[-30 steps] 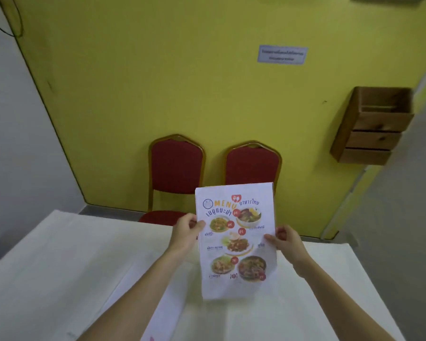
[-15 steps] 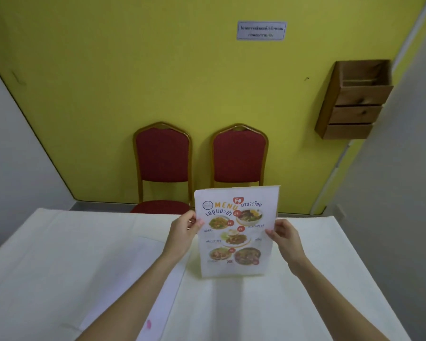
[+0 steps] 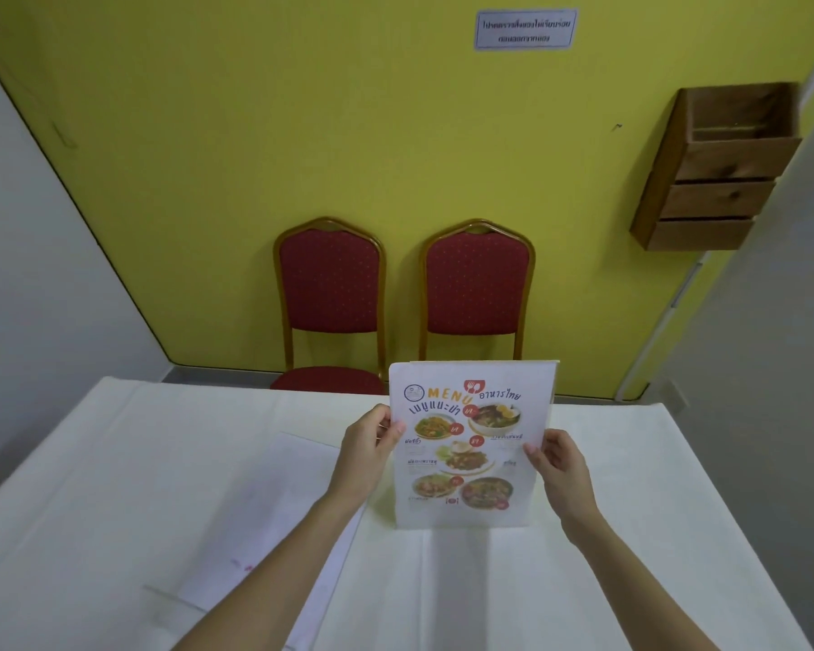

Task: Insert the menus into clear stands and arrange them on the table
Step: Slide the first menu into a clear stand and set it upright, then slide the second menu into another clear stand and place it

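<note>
A printed menu sheet (image 3: 471, 444) with food photos and an orange "MENU" title stands upright on the white table (image 3: 114, 462), its lower edge touching the cloth. My left hand (image 3: 365, 451) pinches its left edge. On the right edge my right hand (image 3: 558, 467) holds it by the fingertips. Whether a clear stand surrounds the sheet is hard to tell; a thin doubled edge shows along its top. Another sheet or flat clear stand (image 3: 264, 523) lies on the table under my left forearm.
Two red chairs (image 3: 330, 293) (image 3: 478, 288) with gold frames stand against the yellow wall beyond the table's far edge. A wooden wall rack (image 3: 720, 171) hangs at the upper right. A grey wall runs close along the table's right side.
The menu came down from being held in the air until its lower edge rests on the table, now standing more upright. Both hands kept their grip on its edges.
</note>
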Demonstrator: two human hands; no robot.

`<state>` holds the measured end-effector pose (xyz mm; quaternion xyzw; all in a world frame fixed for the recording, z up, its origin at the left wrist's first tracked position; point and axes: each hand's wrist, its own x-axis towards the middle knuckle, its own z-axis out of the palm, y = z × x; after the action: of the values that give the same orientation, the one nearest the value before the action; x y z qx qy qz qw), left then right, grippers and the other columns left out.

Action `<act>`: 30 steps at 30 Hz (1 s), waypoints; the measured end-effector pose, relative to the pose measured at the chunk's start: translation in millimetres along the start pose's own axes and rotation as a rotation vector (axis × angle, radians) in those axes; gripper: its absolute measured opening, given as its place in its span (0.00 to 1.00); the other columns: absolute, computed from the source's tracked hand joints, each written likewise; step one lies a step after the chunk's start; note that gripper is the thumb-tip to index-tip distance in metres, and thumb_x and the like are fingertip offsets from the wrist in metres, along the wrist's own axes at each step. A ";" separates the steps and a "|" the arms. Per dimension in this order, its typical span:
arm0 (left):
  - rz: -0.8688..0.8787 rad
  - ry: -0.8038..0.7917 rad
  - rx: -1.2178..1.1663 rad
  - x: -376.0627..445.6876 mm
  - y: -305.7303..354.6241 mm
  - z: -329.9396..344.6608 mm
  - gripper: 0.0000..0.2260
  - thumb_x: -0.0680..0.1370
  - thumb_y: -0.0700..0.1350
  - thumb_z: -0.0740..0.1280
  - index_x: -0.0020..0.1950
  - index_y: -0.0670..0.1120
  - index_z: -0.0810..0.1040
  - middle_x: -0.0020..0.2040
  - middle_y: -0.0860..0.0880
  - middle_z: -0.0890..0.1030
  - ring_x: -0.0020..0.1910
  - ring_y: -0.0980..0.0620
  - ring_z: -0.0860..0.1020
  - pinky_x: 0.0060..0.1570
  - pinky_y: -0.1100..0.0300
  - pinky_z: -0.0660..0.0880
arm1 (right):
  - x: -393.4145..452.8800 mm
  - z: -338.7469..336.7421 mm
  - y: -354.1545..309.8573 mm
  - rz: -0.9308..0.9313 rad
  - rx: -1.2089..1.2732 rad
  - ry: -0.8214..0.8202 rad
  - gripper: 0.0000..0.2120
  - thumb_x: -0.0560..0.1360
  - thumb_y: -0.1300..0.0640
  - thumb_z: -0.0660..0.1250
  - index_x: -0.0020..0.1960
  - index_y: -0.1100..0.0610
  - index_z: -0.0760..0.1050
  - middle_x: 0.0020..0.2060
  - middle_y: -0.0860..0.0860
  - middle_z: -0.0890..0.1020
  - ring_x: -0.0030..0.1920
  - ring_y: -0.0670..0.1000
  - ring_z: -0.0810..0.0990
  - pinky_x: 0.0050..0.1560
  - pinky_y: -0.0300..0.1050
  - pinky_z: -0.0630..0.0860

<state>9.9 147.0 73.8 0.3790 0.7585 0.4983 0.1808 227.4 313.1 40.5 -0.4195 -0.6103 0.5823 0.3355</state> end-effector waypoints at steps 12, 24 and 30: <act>-0.209 -0.040 0.209 -69.4 -69.1 -2.1 0.06 0.77 0.39 0.66 0.41 0.45 0.75 0.37 0.49 0.79 0.35 0.54 0.75 0.38 0.60 0.72 | -58.0 -22.6 70.3 0.260 -0.186 0.085 0.08 0.75 0.57 0.70 0.52 0.58 0.76 0.48 0.56 0.82 0.50 0.58 0.80 0.51 0.49 0.75; -0.126 -0.363 0.657 -100.6 -122.0 -62.4 0.05 0.82 0.43 0.59 0.50 0.45 0.74 0.50 0.46 0.75 0.46 0.50 0.75 0.47 0.57 0.72 | -109.0 90.2 80.7 0.114 -0.591 -0.209 0.06 0.74 0.55 0.70 0.42 0.52 0.73 0.36 0.46 0.80 0.38 0.46 0.78 0.37 0.33 0.70; -0.026 -0.488 0.949 -90.0 -161.4 -131.8 0.12 0.82 0.44 0.56 0.61 0.42 0.73 0.63 0.45 0.72 0.62 0.47 0.72 0.59 0.56 0.71 | -136.6 173.1 72.8 -0.083 -1.025 -0.375 0.10 0.77 0.49 0.63 0.54 0.54 0.74 0.50 0.48 0.78 0.51 0.48 0.75 0.44 0.37 0.66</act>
<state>-81.5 -37.4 -21.9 0.5147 0.8410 -0.0046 0.1666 138.6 113.3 -37.7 -0.3937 -0.8813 0.2613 -0.0040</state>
